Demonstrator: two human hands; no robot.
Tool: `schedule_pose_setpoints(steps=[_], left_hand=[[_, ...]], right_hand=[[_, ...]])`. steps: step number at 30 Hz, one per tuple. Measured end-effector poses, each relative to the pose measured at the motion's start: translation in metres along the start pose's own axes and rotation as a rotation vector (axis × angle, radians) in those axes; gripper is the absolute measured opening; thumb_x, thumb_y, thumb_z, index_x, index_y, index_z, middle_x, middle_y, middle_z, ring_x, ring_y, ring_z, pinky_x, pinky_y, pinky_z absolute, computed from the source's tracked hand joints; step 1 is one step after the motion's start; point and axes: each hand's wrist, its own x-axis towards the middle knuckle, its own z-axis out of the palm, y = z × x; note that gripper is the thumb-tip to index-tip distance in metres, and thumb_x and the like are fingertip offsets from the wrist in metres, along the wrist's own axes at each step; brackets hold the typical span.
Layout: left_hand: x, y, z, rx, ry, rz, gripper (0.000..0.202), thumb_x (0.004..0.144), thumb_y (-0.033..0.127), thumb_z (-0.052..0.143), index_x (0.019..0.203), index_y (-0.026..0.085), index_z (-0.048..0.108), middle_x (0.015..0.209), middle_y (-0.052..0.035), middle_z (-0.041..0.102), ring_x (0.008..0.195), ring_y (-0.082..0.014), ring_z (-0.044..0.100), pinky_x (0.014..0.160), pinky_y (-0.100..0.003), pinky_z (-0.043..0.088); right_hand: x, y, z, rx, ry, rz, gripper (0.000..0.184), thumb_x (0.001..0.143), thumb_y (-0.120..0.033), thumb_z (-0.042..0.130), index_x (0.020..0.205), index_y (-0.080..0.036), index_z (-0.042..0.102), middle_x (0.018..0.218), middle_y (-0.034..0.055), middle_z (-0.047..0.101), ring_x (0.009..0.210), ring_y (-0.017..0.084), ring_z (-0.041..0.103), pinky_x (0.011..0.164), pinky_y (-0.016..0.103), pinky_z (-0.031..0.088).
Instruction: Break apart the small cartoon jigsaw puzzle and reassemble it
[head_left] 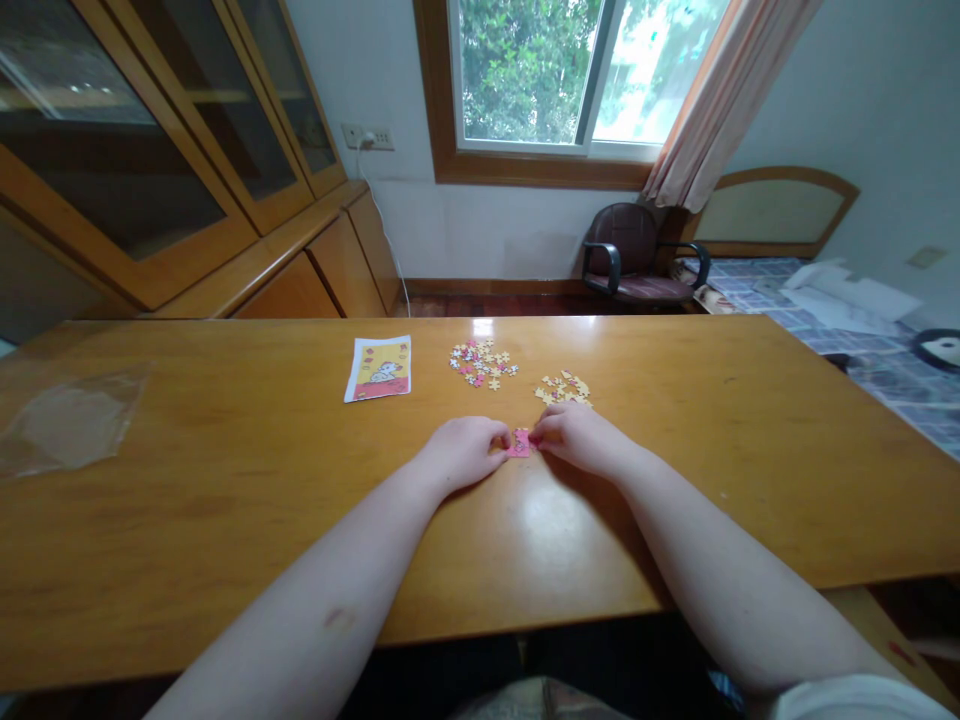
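Observation:
A small block of pink jigsaw puzzle pieces (520, 443) lies flat on the wooden table between my two hands. At its left edge, my left hand (466, 452) has thumb and fingers closed on the pink pieces. From the other side, my right hand (576, 436) pinches a pink puzzle piece (535, 441) against the block's right edge; its fingertips partly cover that piece. Just beyond my right hand lies a pile of yellowish puzzle pieces (564, 386), its near side partly hidden. A mixed pile of pink, white and yellow pieces (480, 362) sits farther back.
A picture card (379, 368) with a white animal on yellow and pink lies left of the piles. A clear plastic bag (71, 420) rests on the table (247, 460) at far left. Beyond the table are a chair (637, 255), a bed (795, 290) and glass-fronted cabinets (255, 250).

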Motion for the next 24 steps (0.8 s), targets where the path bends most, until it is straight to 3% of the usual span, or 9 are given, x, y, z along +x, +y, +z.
schedule_pose_setpoints(steps=[6,24], left_hand=[[0.001,-0.001,0.003,-0.017,-0.001,0.003,0.021,0.082,0.040,0.054,0.088,0.027,0.069,0.086,-0.0016,0.071,0.075,-0.0184,0.063,0.063,-0.026,0.043],[-0.001,-0.001,-0.004,-0.028,0.038,-0.018,0.018,0.081,0.031,0.054,0.090,0.027,0.069,0.080,-0.0006,0.068,0.070,-0.0167,0.061,0.064,-0.025,0.042]], right_hand=[[-0.001,-0.002,-0.004,-0.029,-0.044,0.106,0.014,0.076,-0.016,0.066,0.086,-0.020,0.075,0.084,0.0058,0.070,0.081,0.019,0.062,0.078,0.029,0.045],[-0.007,-0.013,-0.010,-0.192,-0.089,0.086,0.017,0.075,-0.025,0.059,0.083,-0.021,0.074,0.081,0.0076,0.069,0.073,0.019,0.061,0.068,0.027,0.043]])
